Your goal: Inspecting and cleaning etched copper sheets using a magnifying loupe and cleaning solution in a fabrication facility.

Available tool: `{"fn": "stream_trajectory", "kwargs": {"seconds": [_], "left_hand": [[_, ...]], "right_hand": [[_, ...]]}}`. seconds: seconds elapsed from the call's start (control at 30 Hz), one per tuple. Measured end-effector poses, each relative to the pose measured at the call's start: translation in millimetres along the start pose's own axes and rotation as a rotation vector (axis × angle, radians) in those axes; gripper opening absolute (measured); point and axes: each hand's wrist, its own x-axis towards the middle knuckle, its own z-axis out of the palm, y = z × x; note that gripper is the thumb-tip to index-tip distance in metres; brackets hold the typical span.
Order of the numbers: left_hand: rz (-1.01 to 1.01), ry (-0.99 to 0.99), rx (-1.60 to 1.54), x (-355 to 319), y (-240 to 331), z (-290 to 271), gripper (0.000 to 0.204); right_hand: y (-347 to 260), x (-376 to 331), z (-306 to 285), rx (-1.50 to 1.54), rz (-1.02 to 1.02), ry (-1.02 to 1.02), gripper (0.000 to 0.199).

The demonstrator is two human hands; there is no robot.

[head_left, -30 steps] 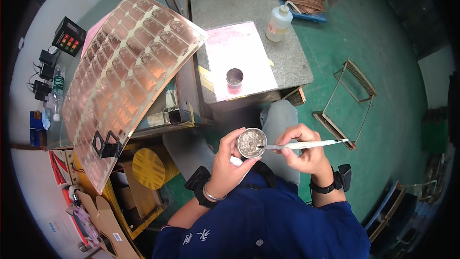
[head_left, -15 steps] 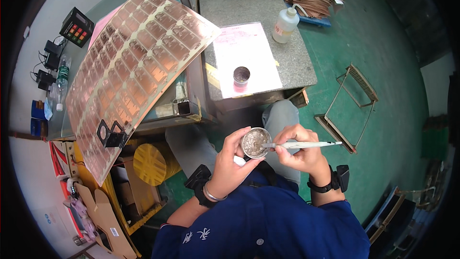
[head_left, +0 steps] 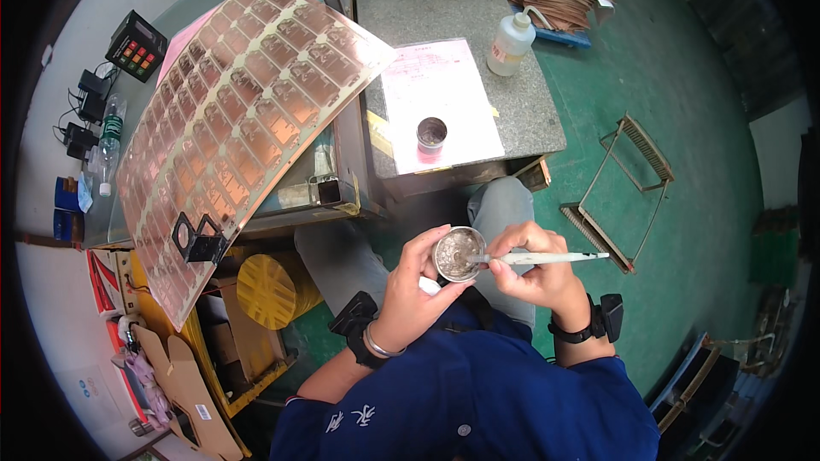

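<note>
My left hand (head_left: 412,297) is closed round a small round cup (head_left: 454,266), its open mouth tilted up toward me. Greyish, patchy residue coats the cup's inside. A small white piece (head_left: 429,286) shows by the left palm; I cannot make out what it is. Pinched in my right hand (head_left: 542,283) is a slim tool with a whitish handle (head_left: 559,258) and a dark far end. Its narrow grey tip reaches over the rim into the cup; whether it is a brush or a blade I cannot tell. Both hands are above my lap.
A similar cup (head_left: 431,132) stands on a paper sheet (head_left: 453,90) on the grey stone-topped table (head_left: 401,4), near a squeeze bottle (head_left: 511,44). At left, a large copper-patterned panel (head_left: 248,102) carries a folding magnifier (head_left: 198,239). A metal rack (head_left: 628,192) lies on the floor at right.
The cup and my left fingers have shifted very slightly to the right. Both hands keep the same hold, and the tool's tip is still in the cup.
</note>
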Motion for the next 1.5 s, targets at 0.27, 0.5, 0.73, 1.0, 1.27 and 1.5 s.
{"fn": "stream_trajectory", "kwargs": {"seconds": [0.27,0.5,0.73,1.0,1.27,1.5], "left_hand": [[-0.007,-0.012,0.005,-0.8,-2.2,-0.1,0.066],[0.014,-0.005,-0.057,0.3,-0.8,1.6,0.067],[0.002,-0.013,-0.023,-0.1,1.2,0.9,0.067],[0.018,-0.006,-0.034,0.1,3.5,1.6,0.066],[0.013,-0.023,-0.009,-0.3,0.9,0.7,0.066],[0.022,-0.018,-0.043,1.3,2.4,2.5,0.067]], "right_hand": [[-2.4,1.5,-0.7,0.025,0.031,0.003,0.014],[-2.4,1.2,-1.2,0.029,-0.004,-0.005,0.014],[-1.3,2.5,-4.7,0.001,-0.04,-0.068,0.015],[-4.0,4.4,-3.5,-0.01,-0.042,-0.056,0.015],[-3.4,5.2,-5.4,0.015,-0.018,-0.057,0.015],[-1.5,4.0,-3.3,0.042,0.01,-0.03,0.014]]}}
